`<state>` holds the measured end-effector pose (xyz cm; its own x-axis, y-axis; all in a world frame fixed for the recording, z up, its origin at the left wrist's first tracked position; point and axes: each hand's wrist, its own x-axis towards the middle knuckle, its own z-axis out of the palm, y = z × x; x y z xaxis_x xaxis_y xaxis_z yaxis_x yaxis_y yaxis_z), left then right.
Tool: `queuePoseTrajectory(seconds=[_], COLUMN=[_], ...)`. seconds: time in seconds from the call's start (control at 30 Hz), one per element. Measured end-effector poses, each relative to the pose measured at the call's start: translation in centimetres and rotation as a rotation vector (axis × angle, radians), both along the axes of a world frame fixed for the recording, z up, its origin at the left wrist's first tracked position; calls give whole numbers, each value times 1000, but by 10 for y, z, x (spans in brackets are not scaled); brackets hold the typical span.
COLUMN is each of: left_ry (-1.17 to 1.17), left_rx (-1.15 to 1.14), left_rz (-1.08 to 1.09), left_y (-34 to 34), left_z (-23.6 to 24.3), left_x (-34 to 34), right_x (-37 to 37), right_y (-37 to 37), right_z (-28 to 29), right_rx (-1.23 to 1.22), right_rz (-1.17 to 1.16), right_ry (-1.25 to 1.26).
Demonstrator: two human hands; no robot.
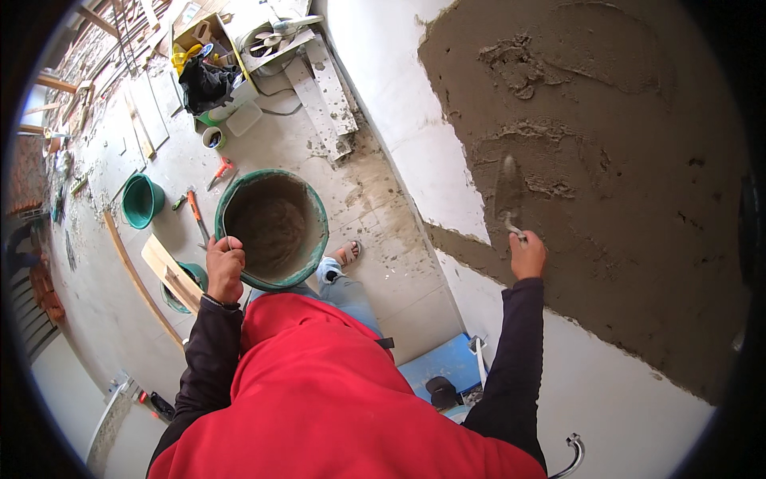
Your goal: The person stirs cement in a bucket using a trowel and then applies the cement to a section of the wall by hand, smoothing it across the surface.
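Note:
My left hand (226, 270) is closed around the rim or handle at the left side of a green bucket (320, 209). Grey-brown mortar (275, 223) lies inside the bucket, which hangs or rests in front of my red top. On the right, my right hand (527, 256) grips the handle of a trowel (508, 188). Its blade lies against, or very close to, the wet mortar coat (606, 207) on the white wall (447, 160). Rough ridges and lumps of mortar stand out above the blade.
A smaller green bucket (144, 201), an orange-handled hammer (195, 212) and a long wooden strip (137, 275) are on the floor at left. Farther off are a crate of tools (238, 49) and a fan (275, 40). A blue board (439, 366) lies near the wall.

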<state>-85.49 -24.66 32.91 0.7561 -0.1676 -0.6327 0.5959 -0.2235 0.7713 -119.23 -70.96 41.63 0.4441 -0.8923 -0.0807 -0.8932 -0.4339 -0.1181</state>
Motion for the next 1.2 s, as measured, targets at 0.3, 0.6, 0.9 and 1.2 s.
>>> queuePoseTrajectory(seconds=[0.3, 0.6, 0.9, 1.2], left_ry=[-52, -29, -116, -106], left_rx=[-6, -12, -86, -25], left_rz=[24, 55, 202, 266], left_y=[7, 43, 101, 103], left_z=[-1, -6, -31, -9], left_x=[10, 35, 45, 62], right_x=[53, 65, 60, 63], right_y=[71, -27, -30, -49], right_z=[81, -24, -73, -103], right_rx=[114, 637, 326, 193], right_rz=[175, 110, 199, 123], right_ry=[-136, 32, 44, 79])
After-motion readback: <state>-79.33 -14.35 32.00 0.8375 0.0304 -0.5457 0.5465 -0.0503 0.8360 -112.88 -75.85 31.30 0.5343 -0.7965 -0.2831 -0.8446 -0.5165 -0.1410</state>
